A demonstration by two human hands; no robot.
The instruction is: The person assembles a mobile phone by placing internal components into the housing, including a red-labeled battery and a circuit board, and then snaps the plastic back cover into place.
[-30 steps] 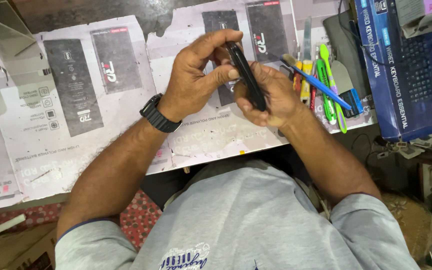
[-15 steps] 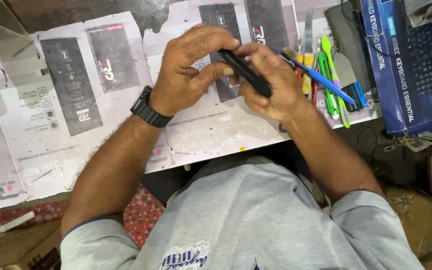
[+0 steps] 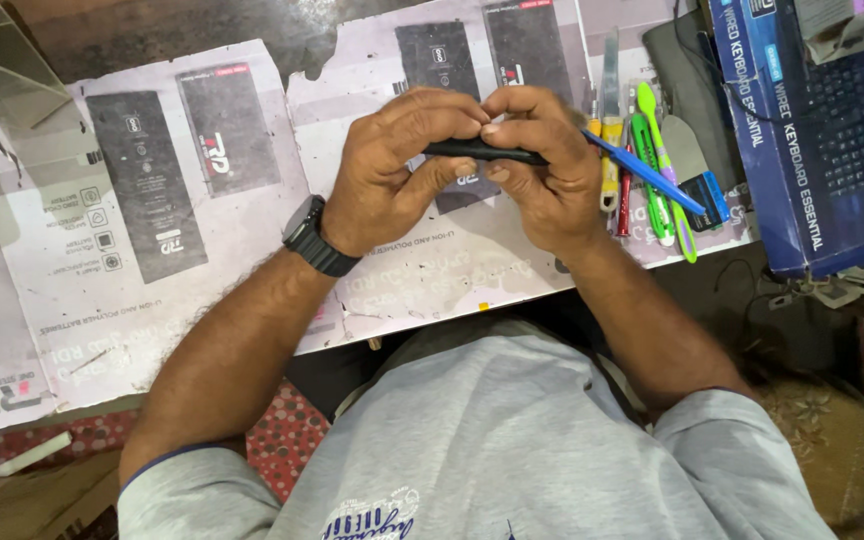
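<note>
We grip a slim black phone (image 3: 482, 152) edge-on above the paper-covered bench (image 3: 252, 250), left hand (image 3: 392, 180) and right hand (image 3: 542, 170) pinching it closed-fingered, seemingly steadying its edge; a blue-handled tool (image 3: 647, 172) juts from the right.

Dark workbench (image 3: 182, 35) under printed paper sheets (image 3: 202, 240), hand tools (image 3: 642, 170), blue keyboard box (image 3: 802, 140).

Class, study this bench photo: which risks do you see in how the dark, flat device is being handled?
1. Both hands, left hand and right hand, pinch the thin black device edge-on in mid-air; it could slip or flex.
2. The blue tool sticks out from the right hand toward the green toothbrush and may knock it.
</note>
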